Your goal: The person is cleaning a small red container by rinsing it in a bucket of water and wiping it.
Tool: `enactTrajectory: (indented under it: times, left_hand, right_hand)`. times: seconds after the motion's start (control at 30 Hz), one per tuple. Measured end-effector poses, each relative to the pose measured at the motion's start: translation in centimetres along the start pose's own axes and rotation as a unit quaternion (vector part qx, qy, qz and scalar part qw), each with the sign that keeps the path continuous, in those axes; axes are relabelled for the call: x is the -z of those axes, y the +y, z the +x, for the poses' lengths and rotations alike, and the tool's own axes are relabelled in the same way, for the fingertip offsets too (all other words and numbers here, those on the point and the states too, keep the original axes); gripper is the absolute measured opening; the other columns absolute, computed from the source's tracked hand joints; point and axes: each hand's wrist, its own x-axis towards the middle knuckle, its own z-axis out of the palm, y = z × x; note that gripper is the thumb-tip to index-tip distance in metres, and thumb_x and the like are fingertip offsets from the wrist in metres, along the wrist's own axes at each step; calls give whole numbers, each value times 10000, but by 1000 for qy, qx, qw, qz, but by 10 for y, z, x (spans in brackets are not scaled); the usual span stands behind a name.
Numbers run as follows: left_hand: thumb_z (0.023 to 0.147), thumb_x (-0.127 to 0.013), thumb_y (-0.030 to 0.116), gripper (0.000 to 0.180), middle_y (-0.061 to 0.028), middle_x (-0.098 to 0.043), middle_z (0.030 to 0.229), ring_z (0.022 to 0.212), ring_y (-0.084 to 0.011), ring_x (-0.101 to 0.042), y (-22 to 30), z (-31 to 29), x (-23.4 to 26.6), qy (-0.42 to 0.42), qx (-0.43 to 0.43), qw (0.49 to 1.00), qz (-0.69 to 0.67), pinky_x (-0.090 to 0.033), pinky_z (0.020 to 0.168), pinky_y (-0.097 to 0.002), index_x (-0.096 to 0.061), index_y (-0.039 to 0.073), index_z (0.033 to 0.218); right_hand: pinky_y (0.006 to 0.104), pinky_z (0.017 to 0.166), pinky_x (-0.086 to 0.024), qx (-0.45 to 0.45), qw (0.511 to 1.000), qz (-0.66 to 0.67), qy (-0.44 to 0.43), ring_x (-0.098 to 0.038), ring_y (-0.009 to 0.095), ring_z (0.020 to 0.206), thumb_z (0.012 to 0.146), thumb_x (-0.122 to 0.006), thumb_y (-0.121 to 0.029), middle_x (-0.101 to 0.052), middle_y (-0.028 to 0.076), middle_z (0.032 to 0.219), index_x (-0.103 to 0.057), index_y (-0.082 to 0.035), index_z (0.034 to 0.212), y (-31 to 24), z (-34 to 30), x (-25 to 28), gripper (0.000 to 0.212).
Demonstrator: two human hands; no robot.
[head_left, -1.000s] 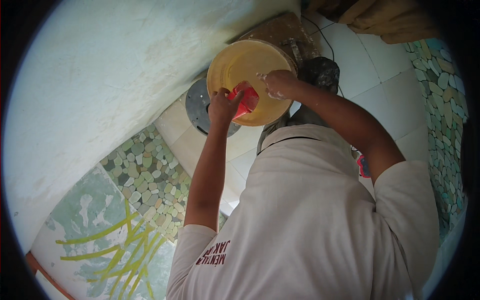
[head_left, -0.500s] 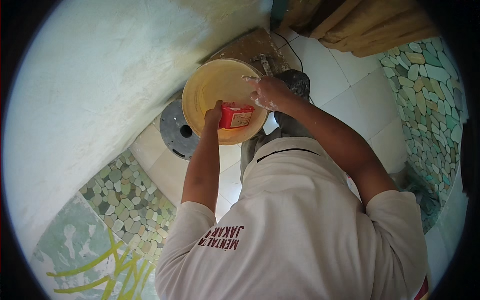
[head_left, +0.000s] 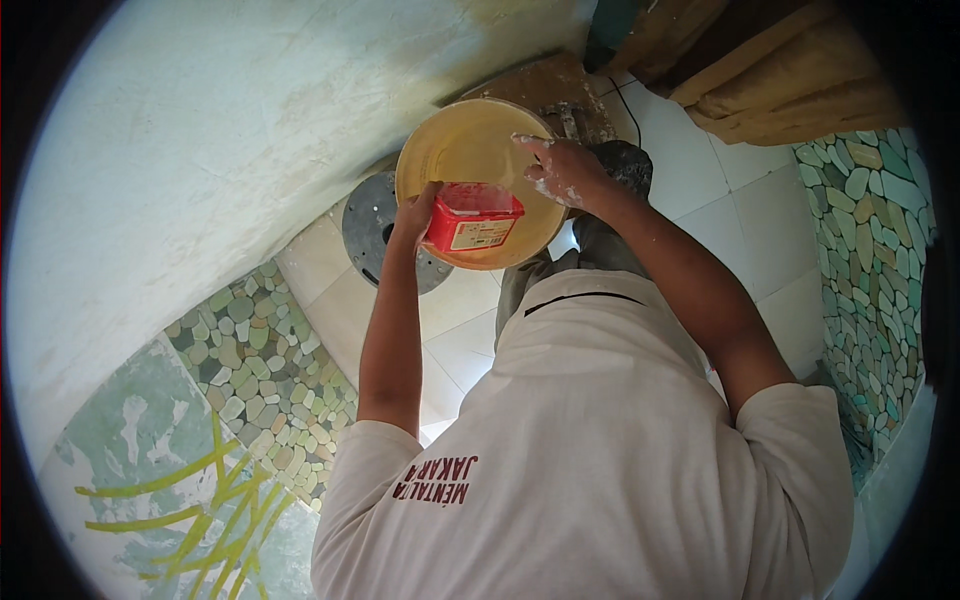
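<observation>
A red rectangular plastic tub with a pale label is gripped at its left side by my left hand. The tub is over the mouth of a round yellowish bucket; its inside looks smeared with something whitish. At the bucket's right rim is my right hand, its fingers coated in white paste. The forefinger stretches out over the bucket and the other fingers are partly bent, with nothing seen in them.
Beside the bucket lies a grey disc with holes. A stained wooden board bearing a metal tool is behind it. The pale wall rises at left, a brown cloth hangs at upper right, and pebble tiling shows.
My left hand has raised the red tub, which now looks larger and sits nearer the bucket's left rim. My right hand keeps its pose by the rim. The whole view has shifted slightly.
</observation>
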Motion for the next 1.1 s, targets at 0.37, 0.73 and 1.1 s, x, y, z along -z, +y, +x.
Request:
enactTrajectory:
  times: [0.37,0.73,1.1]
  left_hand:
    - [836,-563,350,461,-121,-646,947,798,-191,-632,18,-27,-8,37,14,999,16,-497,690,-294,-600,-50,1063]
    - [829,-573,382,493,-121,-658,866,719,-188,-637,15,-33,2,43,36,998,8,-498,661,-289,-619,-77,1006]
    - [837,-439,506,501,-121,-639,891,780,-238,-620,25,-1,-6,-13,205,977,56,-519,650,-350,-610,73,1023]
  right_hand:
    - [422,766,-492,-19,999,23,-26,-622,346,840,804,-598,-255,-633,212,941,-488,-107,1278,-5,3,4,509]
    - [413,790,-490,6,1000,12,-12,-611,357,884,802,-588,-246,-618,229,993,-481,-111,1282,-4,7,6,509]
    - [408,773,-489,7,1000,20,-1,-620,339,847,801,-613,-221,-634,209,927,-482,-86,1270,-4,9,8,506]
